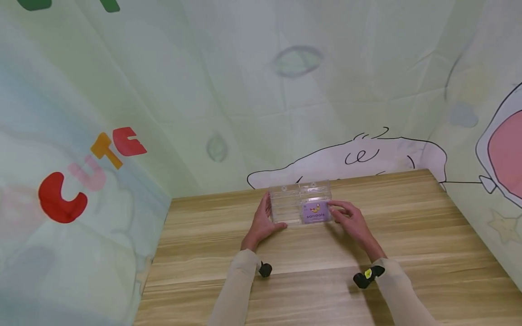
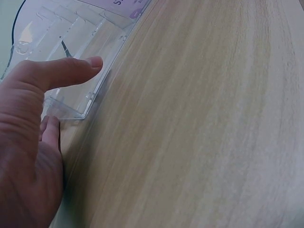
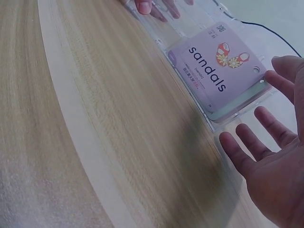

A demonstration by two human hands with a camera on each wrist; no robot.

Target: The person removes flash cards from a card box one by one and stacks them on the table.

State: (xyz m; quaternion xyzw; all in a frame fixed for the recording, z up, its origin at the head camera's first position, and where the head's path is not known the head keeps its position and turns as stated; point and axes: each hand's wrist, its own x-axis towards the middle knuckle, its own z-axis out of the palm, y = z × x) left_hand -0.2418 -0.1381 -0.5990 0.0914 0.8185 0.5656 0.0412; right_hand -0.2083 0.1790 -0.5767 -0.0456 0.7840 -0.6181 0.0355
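Clear plastic box (image 1: 299, 203) sits on the table (image 1: 326, 271), center of the head view, near the table's far edge. Ribbed/slotted inside on its left half; right half holds a purple card (image 1: 315, 212) printed "sandals" with a small sandal graphic. In the right wrist view the card (image 3: 218, 71) lies flat under the clear plastic, upper right of frame, with more cards stacked beneath it.

Left hand (image 1: 263, 222): at the box's left end, fingers straight and relaxed, laid against the side wall. Left wrist view shows the thumb (image 2: 61, 71) stretched over the box's corner (image 2: 71, 102), not curled round it. Not gripping.

Right hand (image 1: 350, 219): at the box's right end, fingers spread wide and straight. In the head view the fingertips (image 1: 332, 206) reach the card end of the box; in the right wrist view the fingers (image 3: 256, 142) sit just beside the box edge. Contact or small gap, cannot tell. Holds nothing.

Both sleeves light-colored, a small black camera on each wrist. Behind the table: pale green cartoon-printed backdrop (image 1: 285, 90), "CUTE" lettering at left.
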